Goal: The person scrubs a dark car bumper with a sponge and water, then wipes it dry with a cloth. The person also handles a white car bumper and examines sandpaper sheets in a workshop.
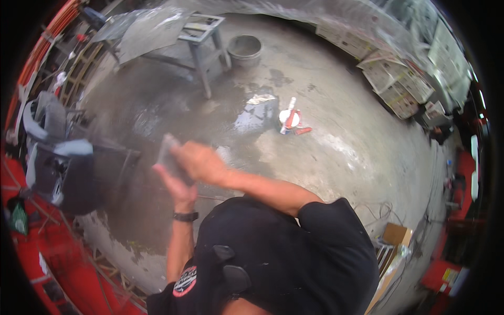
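Observation:
In front of my chest, toward the left, both hands meet around a flat greyish piece (167,149), blurred by motion; its exact kind I cannot make out. My right hand (202,164) reaches across from the right, its fingers closed on the piece from above. Underneath, my left hand (177,185) supports the lower end, with part of its fingers hidden behind the piece. A dark band (186,216) circles my left wrist. Left of the hands stands a dark curved panel (79,176) with pale grey patches, probably a vehicle part, held on a stand.
Wet concrete floor (231,136) spreads ahead. On it stand a grey bucket (244,51), a metal stand (202,39) with a grey sheet on it, and a white tub (289,118) with red tools. Newspaper masking (399,86) hangs at right; a wooden-edged frame (391,257) lies lower right.

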Available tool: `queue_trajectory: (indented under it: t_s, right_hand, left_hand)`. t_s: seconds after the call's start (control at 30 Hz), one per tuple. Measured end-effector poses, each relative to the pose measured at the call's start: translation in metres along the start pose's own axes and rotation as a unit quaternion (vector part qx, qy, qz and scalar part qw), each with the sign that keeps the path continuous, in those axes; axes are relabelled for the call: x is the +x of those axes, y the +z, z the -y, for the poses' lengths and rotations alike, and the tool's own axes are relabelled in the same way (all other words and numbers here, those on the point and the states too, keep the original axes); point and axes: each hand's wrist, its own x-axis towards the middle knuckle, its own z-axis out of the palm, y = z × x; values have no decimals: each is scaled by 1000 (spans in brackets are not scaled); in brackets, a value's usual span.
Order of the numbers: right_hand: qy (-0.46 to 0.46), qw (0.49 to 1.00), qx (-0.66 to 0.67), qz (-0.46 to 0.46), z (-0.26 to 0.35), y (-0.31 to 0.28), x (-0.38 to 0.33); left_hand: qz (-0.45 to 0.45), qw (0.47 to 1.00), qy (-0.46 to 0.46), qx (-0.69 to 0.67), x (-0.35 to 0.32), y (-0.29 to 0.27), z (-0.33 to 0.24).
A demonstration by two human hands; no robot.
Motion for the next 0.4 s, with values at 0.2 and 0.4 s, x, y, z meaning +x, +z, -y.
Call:
queue_trajectory:
  t_s: [0.2,0.4]
  right_hand:
    - [-4,998,14,-55,-27,-56,-17]
    - [24,994,21,-107,-61,-79,6]
  left_hand:
    - [125,987,-88,-56,40,46,33]
    - [176,978,-108,-14,74,69,48]
